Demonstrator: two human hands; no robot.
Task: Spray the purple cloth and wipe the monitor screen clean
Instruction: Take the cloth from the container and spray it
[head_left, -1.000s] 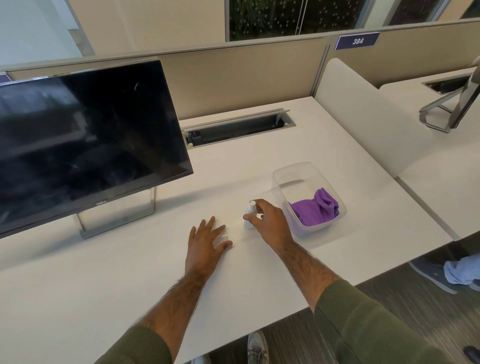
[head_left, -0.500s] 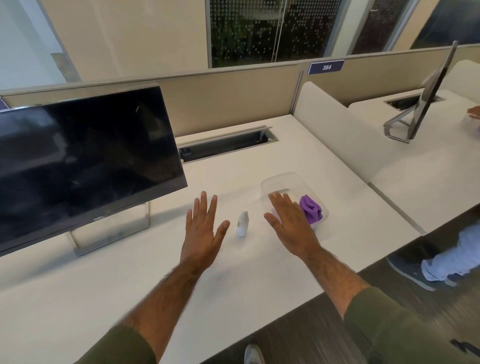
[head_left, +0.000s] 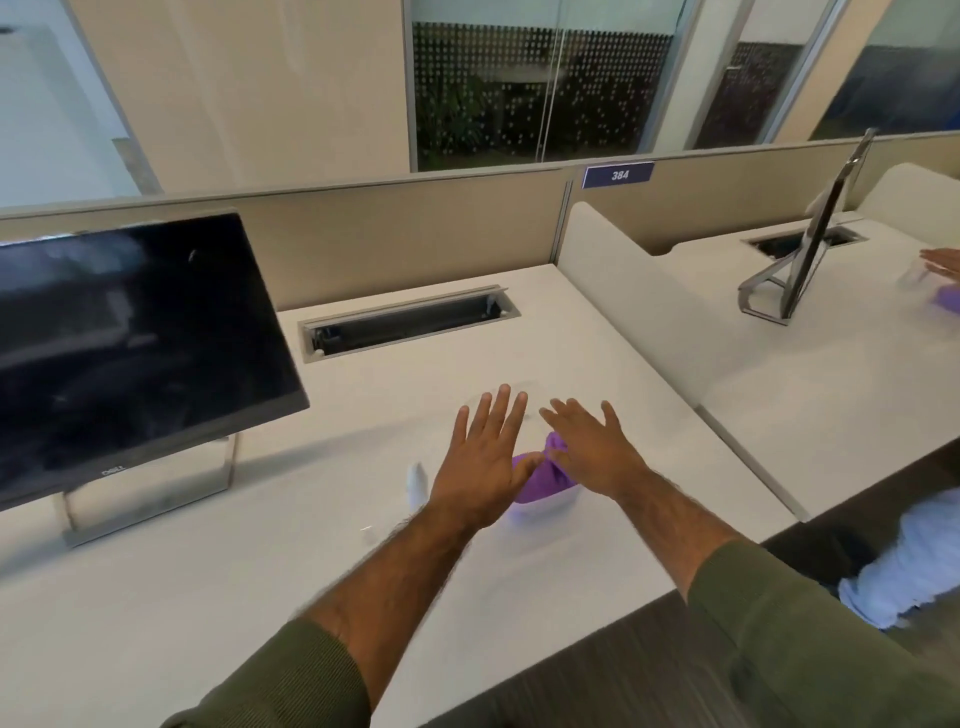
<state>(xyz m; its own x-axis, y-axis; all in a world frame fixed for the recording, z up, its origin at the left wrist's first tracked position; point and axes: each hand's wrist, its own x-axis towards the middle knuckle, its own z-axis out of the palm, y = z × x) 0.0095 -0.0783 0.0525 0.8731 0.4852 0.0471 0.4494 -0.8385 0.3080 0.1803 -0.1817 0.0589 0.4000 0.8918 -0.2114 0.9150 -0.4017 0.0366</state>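
Note:
The black monitor (head_left: 130, 343) stands on its metal foot at the left of the white desk (head_left: 208, 597), its screen smudged. The purple cloth (head_left: 540, 475) lies in a clear plastic tub (head_left: 548, 506), mostly hidden under my hands. My left hand (head_left: 483, 457) hovers flat over the tub's left side, fingers spread, holding nothing. My right hand (head_left: 592, 447) is spread over the tub's right side, its thumb close to the cloth; no grip shows. A small white spray bottle (head_left: 417, 480) stands just left of my left hand, blurred.
An open cable trough (head_left: 410, 322) is set into the desk behind the tub. A low white divider (head_left: 639, 312) separates the neighbouring desk, where a second monitor (head_left: 810, 249) stands and another person's hand (head_left: 940, 262) and leg (head_left: 904, 561) show.
Both hands have moved right, from either side of the spray bottle to over the tub. The view has tilted up and swung right.

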